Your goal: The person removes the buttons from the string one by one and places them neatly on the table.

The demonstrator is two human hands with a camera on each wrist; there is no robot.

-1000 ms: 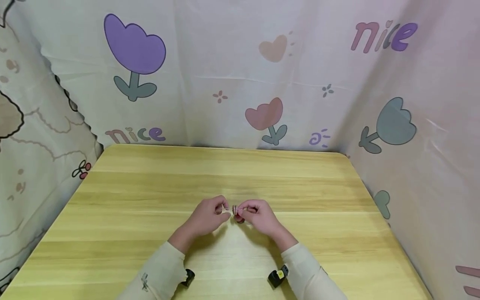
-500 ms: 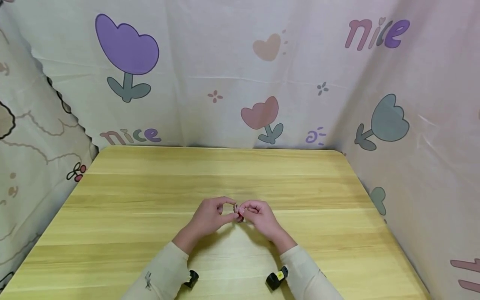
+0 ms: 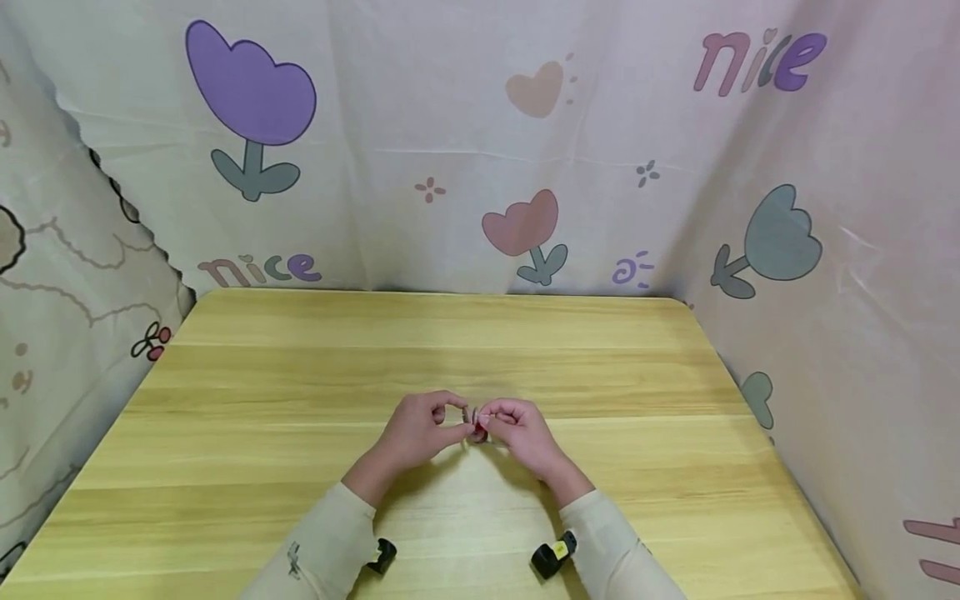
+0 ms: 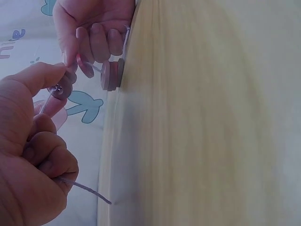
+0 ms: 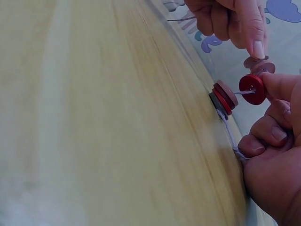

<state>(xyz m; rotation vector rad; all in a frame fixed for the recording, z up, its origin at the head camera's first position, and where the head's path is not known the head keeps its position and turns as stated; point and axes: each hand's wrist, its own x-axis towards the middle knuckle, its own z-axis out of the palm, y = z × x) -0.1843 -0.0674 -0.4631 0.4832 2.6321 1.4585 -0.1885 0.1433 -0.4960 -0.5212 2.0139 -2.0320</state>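
Observation:
Several round buttons are threaded on a thin pale string between the hands. My left hand pinches a dark brownish button by its edge between thumb and index finger. Its other fingers curl over the string, whose loose end pokes out below them. Facing it, my right hand pinches at a red button, thumb on its edge; a pinkish button sits just beyond. Lower on the string hangs a stack of buttons, pink, red and dark grey, close over the table. From there the string runs into the right hand's curled fingers.
The wood-grain table spreads around both hands. A pale curtain with printed flowers and words hangs behind its back edge and along the sides. Black wrist cameras sit at the cuffs of the light sleeves.
My left hand's thumb and index finger have moved from the string right to the buttons. They now hold one button slightly left of the others. The right hand has stayed nearly still.

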